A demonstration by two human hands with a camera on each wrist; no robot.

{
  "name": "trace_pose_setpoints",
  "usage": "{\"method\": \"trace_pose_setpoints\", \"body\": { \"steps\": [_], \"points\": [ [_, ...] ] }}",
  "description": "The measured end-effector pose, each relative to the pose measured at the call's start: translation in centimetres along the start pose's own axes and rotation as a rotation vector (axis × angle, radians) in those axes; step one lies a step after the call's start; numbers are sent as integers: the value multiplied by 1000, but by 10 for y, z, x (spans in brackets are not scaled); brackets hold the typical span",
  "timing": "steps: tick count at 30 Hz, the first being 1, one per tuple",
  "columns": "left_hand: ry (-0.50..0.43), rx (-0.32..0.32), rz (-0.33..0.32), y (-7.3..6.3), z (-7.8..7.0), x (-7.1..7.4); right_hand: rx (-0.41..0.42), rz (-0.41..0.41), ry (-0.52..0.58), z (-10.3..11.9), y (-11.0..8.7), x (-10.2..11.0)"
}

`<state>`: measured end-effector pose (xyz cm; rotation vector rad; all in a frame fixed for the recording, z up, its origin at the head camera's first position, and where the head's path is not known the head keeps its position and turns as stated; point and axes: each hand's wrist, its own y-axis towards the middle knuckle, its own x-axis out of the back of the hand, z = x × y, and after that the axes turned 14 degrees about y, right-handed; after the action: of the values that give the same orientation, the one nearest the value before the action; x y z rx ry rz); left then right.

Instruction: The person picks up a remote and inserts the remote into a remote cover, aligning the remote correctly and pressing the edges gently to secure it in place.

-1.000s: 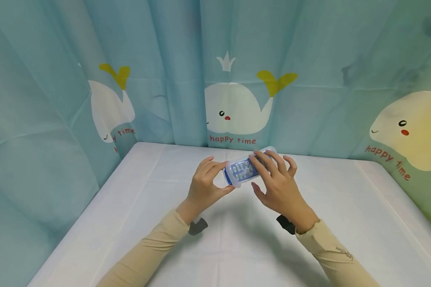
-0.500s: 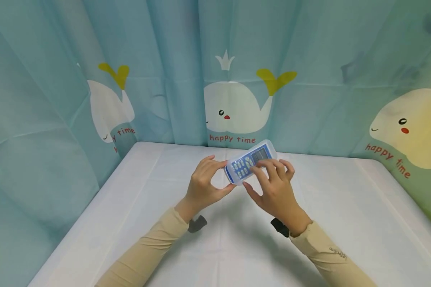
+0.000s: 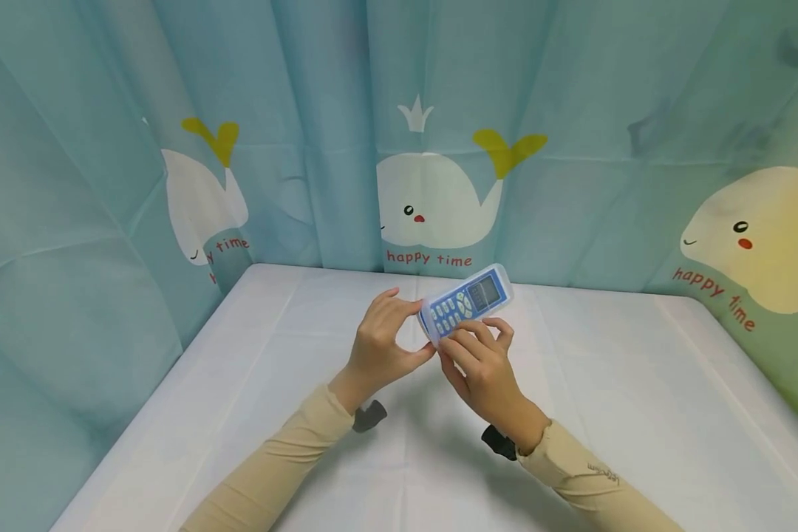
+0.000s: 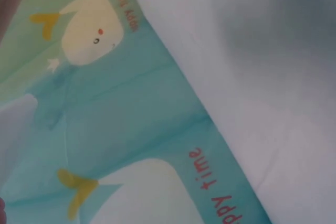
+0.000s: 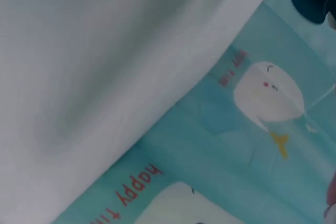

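In the head view a blue-faced remote control (image 3: 457,304) with pale buttons and a grey screen sits in a translucent silicone cover (image 3: 503,279). It is held tilted above the table, its screen end up and to the right. My left hand (image 3: 380,341) pinches its lower left end between thumb and fingers. At the near lower corner, my right hand (image 3: 482,369) pinches the edge of the cover, its fingers bent over the lowest buttons. Only slivers of fingers show at the borders of the wrist views.
A white-covered table (image 3: 612,369) lies under both hands. Behind it and at the sides hangs a blue-green curtain (image 3: 332,185) printed with whales. Dark wrist mounts (image 3: 370,417) hang below the sleeves.
My right hand has slid down and left along the remote control, from its screen end to the near lower corner, uncovering the screen. The left hand keeps its hold in place.
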<state>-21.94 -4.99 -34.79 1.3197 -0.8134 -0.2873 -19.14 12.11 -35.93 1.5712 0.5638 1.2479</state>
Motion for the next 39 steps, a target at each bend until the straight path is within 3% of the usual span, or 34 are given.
{"method": "trace_pose_setpoints", "body": {
  "steps": [5,10,17,20,23,27,30,35,39],
  "points": [
    [10,-35,15,-1,1,1,50,17,3,1,0,-1],
    [-23,-52,21,-2,5,2,95,166,-63,-5,10,20],
    [-55,-135,25,-3,7,4,-11,336,-233,-29,24,57],
    [-61,-128,61,-4,6,4,3,345,-299,-34,22,59],
    [-102,-58,158,-6,4,5,23,313,-368,-36,19,57],
    [-274,118,316,-7,-1,6,35,267,-432,-37,15,51],
    [-371,233,355,-6,-3,6,53,262,-446,-39,11,45],
    [-315,346,367,-3,-5,5,80,264,-443,-40,7,38],
    [-253,445,426,2,-2,9,79,233,-411,-40,4,37]
  ]
}}
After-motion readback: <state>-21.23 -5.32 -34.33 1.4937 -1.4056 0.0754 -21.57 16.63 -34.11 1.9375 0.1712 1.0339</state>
